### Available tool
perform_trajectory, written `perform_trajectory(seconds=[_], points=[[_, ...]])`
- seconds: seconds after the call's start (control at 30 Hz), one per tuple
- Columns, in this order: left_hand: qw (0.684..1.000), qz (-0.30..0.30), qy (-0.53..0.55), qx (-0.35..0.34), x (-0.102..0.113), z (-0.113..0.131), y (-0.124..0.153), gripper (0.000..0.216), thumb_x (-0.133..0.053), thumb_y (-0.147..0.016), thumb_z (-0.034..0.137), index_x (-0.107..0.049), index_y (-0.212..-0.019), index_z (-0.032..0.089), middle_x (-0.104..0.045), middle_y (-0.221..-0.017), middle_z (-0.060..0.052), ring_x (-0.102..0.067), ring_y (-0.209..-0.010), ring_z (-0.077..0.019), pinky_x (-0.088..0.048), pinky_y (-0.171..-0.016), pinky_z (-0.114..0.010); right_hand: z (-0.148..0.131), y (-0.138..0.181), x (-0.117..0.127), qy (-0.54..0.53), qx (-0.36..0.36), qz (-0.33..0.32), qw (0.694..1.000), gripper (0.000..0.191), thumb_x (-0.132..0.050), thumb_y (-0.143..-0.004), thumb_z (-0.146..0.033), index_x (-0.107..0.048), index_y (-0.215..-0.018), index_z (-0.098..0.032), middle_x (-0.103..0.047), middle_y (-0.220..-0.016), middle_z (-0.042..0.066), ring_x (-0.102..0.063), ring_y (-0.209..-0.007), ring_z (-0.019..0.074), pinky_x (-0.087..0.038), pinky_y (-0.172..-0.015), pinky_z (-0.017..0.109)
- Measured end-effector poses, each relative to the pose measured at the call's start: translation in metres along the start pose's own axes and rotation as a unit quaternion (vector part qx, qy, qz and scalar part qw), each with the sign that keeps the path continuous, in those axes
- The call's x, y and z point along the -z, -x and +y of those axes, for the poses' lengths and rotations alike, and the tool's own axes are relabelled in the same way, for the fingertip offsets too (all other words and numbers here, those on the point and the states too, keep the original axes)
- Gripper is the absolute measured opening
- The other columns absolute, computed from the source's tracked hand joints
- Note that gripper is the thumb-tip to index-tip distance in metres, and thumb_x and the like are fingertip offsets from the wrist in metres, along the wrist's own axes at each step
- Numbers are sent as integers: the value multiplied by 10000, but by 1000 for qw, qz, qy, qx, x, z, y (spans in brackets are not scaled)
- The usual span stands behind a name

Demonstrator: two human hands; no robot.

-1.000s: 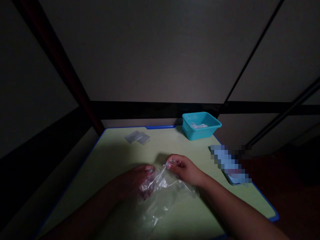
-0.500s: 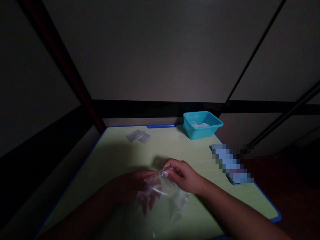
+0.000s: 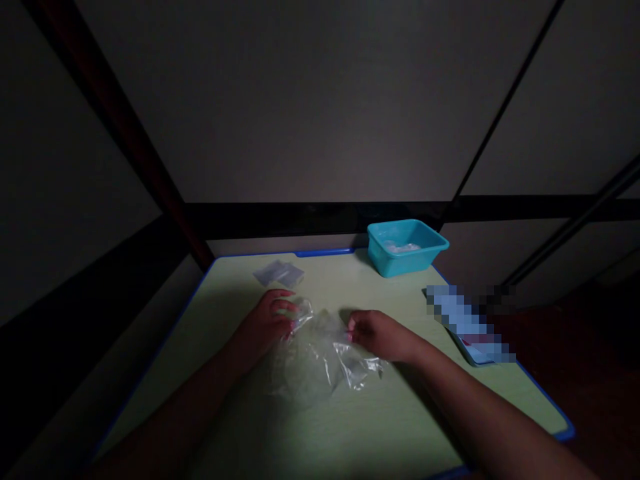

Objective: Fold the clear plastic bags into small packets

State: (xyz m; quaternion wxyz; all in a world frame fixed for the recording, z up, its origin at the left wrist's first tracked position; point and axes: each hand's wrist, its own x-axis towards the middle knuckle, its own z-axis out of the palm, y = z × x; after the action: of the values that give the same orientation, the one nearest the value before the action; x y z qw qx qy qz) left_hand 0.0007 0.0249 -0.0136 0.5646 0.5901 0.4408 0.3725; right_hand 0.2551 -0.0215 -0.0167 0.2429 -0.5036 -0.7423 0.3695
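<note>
A clear plastic bag, crinkled and shiny, spreads between my two hands above the table. My left hand pinches its left upper edge between thumb and fingers, with the other fingers partly raised. On the opposite side, my right hand is closed on the bag's right edge, its fingertips curled inward. Loose folds of the film hang below the right hand. Beyond my left hand, small flat translucent packets lie overlapping on the table.
A turquoise plastic basin with clear crumpled material inside stands at the table's back right corner. A flat bluish object, blurred by pixels, lies along the right edge. The pale yellow-green table has a blue rim; panelled walls rise behind it.
My left hand has moved from behind the film up to its left edge. The hands are farther apart, and the bag is spread wider between them.
</note>
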Motion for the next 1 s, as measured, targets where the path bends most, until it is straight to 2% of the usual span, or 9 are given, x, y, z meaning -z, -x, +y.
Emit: perform_trajectory(seconds=[0.1,0.2,0.3,0.43,0.6,0.7,0.83,0.9,1.0], points=[[973,76,-191,-108,0,-1,0,529,-649,-692,159,-483,-1187,243,-547,-1132,-43,-589,-795,-179,-489,-736,-333,-3,2,6,56,-31,4,998,128,-613,-798,-281,-604,-761,-159,-605,-670,4,-493,-601,117,-332,-554,223],[883,112,-401,-218,-5,0,6,464,-610,-760,199,-550,-1217,253,-442,-1368,-88,-426,-1220,-317,-326,-1043,-476,-9,4,8,171,-72,18,982,195,-631,-796,-362,-614,-771,-170,-618,-675,29,-503,-594,139,-294,-534,246],[827,-11,-507,-242,-14,-3,15,473,-604,-807,326,-550,-1266,225,-440,-1432,-102,-321,-1338,-333,-183,-1130,-504,-16,5,7,268,-113,31,956,211,-546,-856,-378,-621,-796,-190,-654,-715,63,-554,-616,168,-277,-531,266],[783,-180,-566,-185,-25,-12,25,800,-601,-801,466,-272,-1470,177,-246,-1550,-125,-205,-1419,-307,-132,-1148,-507,-21,5,2,316,-131,55,938,262,-537,-849,-423,-601,-961,-194,-687,-849,102,-626,-721,222,-320,-555,277],[763,-227,-582,-167,-28,-11,31,955,-570,-768,609,-135,-1500,177,-100,-1566,-137,-105,-1441,-304,-84,-1152,-510,-15,-5,3,336,-89,84,934,281,-566,-830,-381,-562,-1041,-196,-674,-985,109,-643,-825,232,-362,-606,279],[763,-257,-567,-175,-31,-8,35,990,-593,-740,630,-109,-1502,222,-96,-1565,-124,-114,-1438,-317,-55,-1147,-534,-4,-12,24,349,-172,113,914,228,-428,-922,-332,-588,-997,-189,-683,-921,114,-646,-805,232,-367,-609,287],[759,-301,-543,-196,-33,-5,34,999,-606,-708,679,-134,-1495,283,-116,-1566,-102,-130,-1432,-341,-14,-1126,-600,3,-9,54,359,-235,255,866,297,-475,-904,-291,-530,-1166,-161,-631,-1076,147,-610,-922,254,-401,-708,306],[759,-283,-547,-211,-32,-5,31,961,-633,-706,650,-197,-1484,297,-145,-1566,-93,-142,-1430,-346,-1,-1120,-615,0,-6,54,344,-177,286,877,310,-490,-891,-281,-532,-1171,-156,-600,-1124,154,-567,-1004,262,-407,-786,323],[760,-220,-563,-238,-30,-6,27,834,-607,-766,577,-291,-1463,245,-207,-1553,-111,-176,-1425,-331,-53,-1136,-578,-4,-9,33,275,-17,211,938,292,-497,-876,-248,-560,-1154,-183,-588,-1169,129,-507,-1101,244,-383,-902,351]])
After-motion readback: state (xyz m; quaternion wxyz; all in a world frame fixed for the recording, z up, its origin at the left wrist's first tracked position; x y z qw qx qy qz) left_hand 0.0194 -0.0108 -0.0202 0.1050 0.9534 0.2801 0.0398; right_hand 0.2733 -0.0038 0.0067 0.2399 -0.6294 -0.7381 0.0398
